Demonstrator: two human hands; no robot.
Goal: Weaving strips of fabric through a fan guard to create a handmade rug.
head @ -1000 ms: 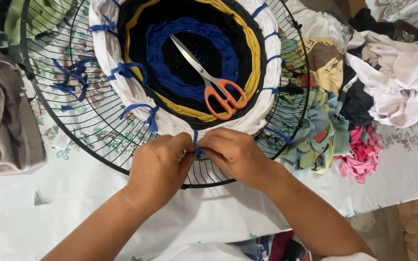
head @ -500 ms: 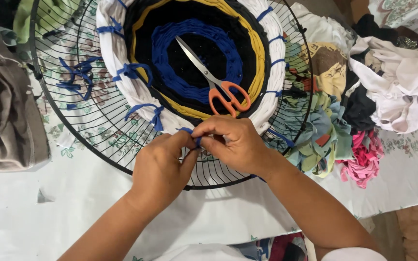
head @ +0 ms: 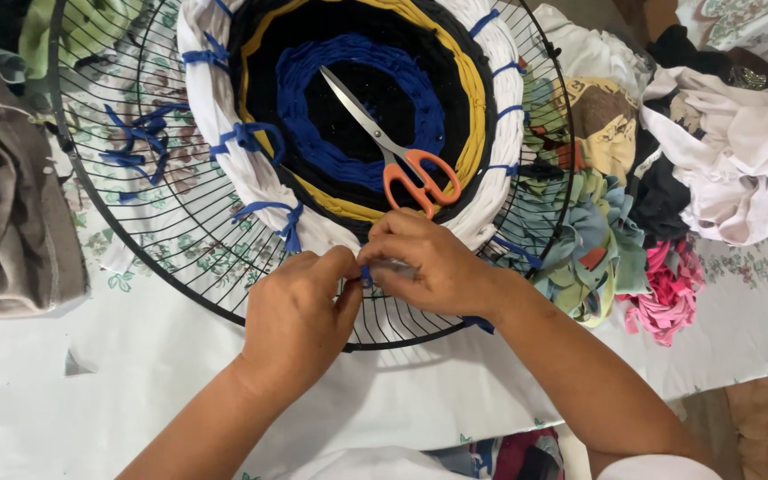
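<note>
At the near edge of the round black wire fan guard (head: 135,240), both hands are meeting over the weaving. Left hand (head: 300,324) is pinching with thumb and fingertips closed on a short blue fabric strip (head: 366,276), and right hand (head: 433,267) is curling its fingers shut on the same strip from the other side (knuckles touching the left fingertips). That strip is sitting just where the white outer ring (head: 224,133) of the rag weaving meets the wires. Inside the white ring, black, yellow and blue rings are lying in circles around a black centre. Orange-handled scissors (head: 393,151) are resting on the weaving, blades closed, handles just above the right hand. More blue ties (head: 251,138) are wrapping the white ring at intervals, and loose blue strips (head: 135,142) are hanging knotted on the bare wires to the left. Grey cloth (head: 6,196) is lying left of the guard; a heap of mixed fabric scraps (head: 633,240) is piled to the right, all on a pale floral tablecloth (head: 91,382).
</note>
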